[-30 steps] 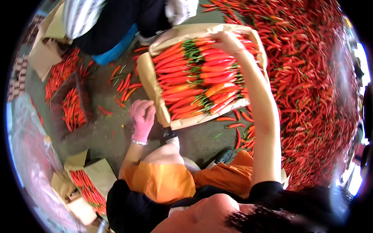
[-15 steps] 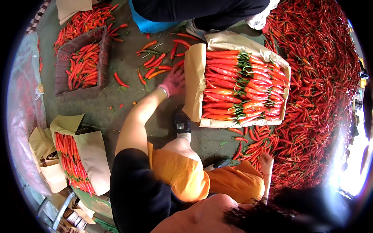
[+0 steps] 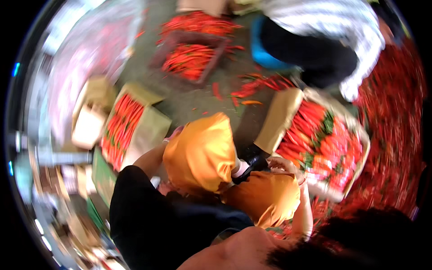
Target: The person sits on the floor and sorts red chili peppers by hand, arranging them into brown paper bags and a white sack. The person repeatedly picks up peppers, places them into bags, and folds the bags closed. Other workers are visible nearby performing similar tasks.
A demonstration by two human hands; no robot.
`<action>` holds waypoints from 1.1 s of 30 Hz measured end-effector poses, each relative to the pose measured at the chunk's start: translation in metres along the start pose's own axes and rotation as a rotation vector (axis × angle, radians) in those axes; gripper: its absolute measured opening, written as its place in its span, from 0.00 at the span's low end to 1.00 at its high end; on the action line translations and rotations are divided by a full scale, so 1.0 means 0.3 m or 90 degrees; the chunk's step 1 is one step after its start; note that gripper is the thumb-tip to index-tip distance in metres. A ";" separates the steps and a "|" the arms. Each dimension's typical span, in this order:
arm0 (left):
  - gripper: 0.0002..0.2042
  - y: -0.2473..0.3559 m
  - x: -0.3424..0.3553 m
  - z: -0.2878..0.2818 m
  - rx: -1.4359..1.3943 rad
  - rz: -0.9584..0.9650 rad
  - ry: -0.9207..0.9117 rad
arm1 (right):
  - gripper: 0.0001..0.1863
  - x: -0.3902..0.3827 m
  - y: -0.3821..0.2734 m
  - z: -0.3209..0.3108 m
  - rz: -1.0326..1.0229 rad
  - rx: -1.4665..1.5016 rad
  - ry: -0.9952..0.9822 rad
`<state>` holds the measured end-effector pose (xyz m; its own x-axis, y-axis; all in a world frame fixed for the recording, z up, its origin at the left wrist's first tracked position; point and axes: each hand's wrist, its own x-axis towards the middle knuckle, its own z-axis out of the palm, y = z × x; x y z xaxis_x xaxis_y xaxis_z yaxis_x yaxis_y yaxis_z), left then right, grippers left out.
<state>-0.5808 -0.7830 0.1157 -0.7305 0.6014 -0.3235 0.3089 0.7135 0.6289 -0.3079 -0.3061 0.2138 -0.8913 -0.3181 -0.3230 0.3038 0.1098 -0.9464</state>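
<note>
My left hand [image 3: 174, 132] wears a pink glove and sits beside my left knee. The orange shorts [image 3: 200, 146] cover most of it, so its fingers are hidden. Bare and loosely bent, my right hand [image 3: 284, 165] is above my right knee, at the near left corner of a paper-lined box [image 3: 335, 194] of red chilies [image 3: 303, 126]. The fingers look apart, with nothing visible between them. Inside the box the chilies lie in rows, green stems toward the middle. The view is smeared by motion.
A second box of chilies [image 3: 121, 126] stands at left beside an open carton [image 3: 92, 112]. Farther off is a plastic crate [image 3: 157, 56] of chilies, with loose ones [image 3: 252, 85] on the floor. Another person [image 3: 315, 49] crouches beyond the box. A large chili heap [image 3: 396, 126] spreads at right.
The view has swung, shifting the boxes and crate rightward in the picture. My left hand has drawn back from the box's left side to my knee. My right hand has come up toward the box.
</note>
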 end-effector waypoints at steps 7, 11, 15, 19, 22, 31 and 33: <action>0.19 -0.072 -1.125 0.162 -0.169 -0.536 0.531 | 0.21 0.281 -0.138 -0.031 -0.061 -0.020 -0.093; 0.12 -0.397 -1.522 0.193 -0.301 -0.355 0.840 | 0.20 0.444 -0.300 0.045 -0.034 -0.023 -0.155; 0.13 -0.498 -1.753 0.046 -0.479 -0.455 1.118 | 0.18 0.672 -0.531 0.205 0.029 -0.161 -0.137; 0.17 -0.746 -1.839 -0.063 -0.572 -0.335 1.069 | 0.19 0.916 -0.755 0.369 0.026 -0.233 -0.225; 0.18 -0.917 -1.702 -0.204 -0.596 -0.324 1.035 | 0.15 1.186 -0.855 0.546 0.039 -0.380 -0.171; 0.11 -1.210 -1.389 -0.271 -0.764 -0.668 0.989 | 0.14 2.154 -0.663 1.130 -0.152 -0.374 -0.329; 0.18 -1.181 -1.414 -0.285 -0.950 -0.681 0.874 | 0.13 2.308 -0.571 1.200 -0.092 -0.385 -0.271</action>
<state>-0.4324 -1.3217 0.0906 -0.3058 -0.6661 -0.6803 -0.3829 -0.5681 0.7284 -0.8558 -0.8842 0.1517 -0.6638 -0.6916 -0.2845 -0.1534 0.4983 -0.8533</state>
